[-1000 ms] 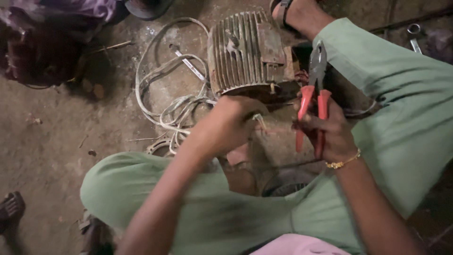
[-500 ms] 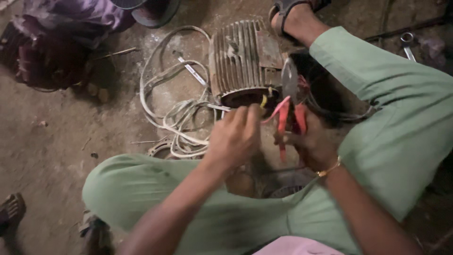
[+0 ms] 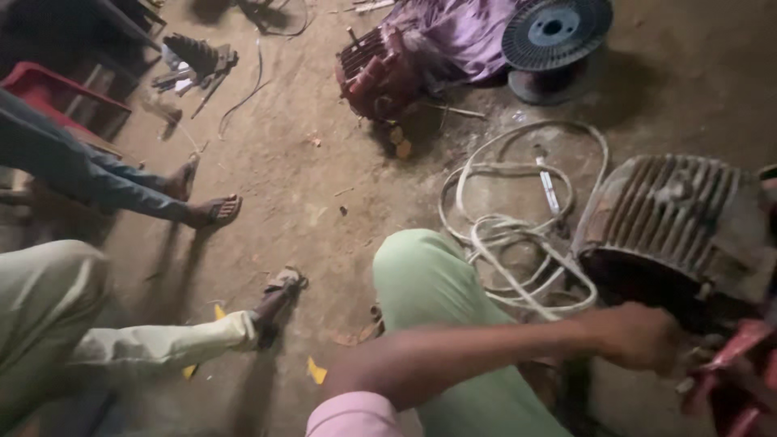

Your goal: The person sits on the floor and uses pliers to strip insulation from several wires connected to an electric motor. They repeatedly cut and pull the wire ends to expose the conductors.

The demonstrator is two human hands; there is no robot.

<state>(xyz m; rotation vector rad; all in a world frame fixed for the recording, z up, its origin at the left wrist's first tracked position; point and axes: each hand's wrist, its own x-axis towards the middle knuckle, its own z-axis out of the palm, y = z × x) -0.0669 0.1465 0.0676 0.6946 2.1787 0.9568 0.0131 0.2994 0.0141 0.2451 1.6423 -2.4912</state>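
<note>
The left hand (image 3: 639,336) is drawn into a loose fist at the mouth of the motor, its grip narrow and pinched on something small. It may be a wire end, but the blur there keeps me from saying. The right hand (image 3: 740,396) is all but cut off by the corner of the view. It is closed round the red-handled pliers (image 3: 740,356), which a second ago stood upright, well apart from the left hand, and now lie touching it. So the two hands have met at the open end of the motor (image 3: 676,231), which looks like close work on its windings.

The larger change is the view itself. It has swung away to the left, the motor has slid to the right edge, and the hands sit low in the corner, so the work is no longer being watched squarely.

The motor is a ribbed grey casing, dull and dusty, with a dark cavity at its near end. Beside it a pale cable (image 3: 518,235) lies in slack loops on the rough earthen floor (image 3: 324,202). The person's knee, in soft light green cloth (image 3: 429,283), rises between.

Further off stands a second, red motor (image 3: 376,73) with purple cloth (image 3: 469,36) bunched against it, next to a dark round spool (image 3: 558,32). Other people's legs and sandalled feet (image 3: 210,212) stretch in from the left.
</note>
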